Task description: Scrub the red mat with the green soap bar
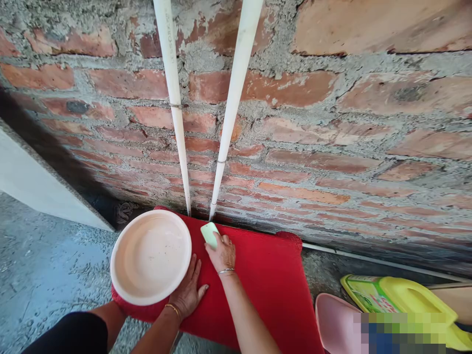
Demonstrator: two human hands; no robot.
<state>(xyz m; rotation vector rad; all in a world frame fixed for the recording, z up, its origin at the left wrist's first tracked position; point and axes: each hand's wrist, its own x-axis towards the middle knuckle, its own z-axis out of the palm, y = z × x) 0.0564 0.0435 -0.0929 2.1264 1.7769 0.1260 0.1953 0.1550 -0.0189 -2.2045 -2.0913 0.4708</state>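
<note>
1 pale-pink basin (123, 275) holds water (153, 258) with dark specks (170, 247). Left hand (187, 292) spread on red cloth (273, 285) beside it; right hand (223, 253) pinching pale-green bar (209, 233).

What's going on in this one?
A person is working at a red cloth spread beside a brick wall. Their right hand grips a pale green block against the cloth near its wall-side edge. Their left hand lies palm down on the cloth, close beside a pale basin; whether it touches the basin is unclear. The basin sits at the cloth's left end, and a yellow jug is off to the right.
</note>
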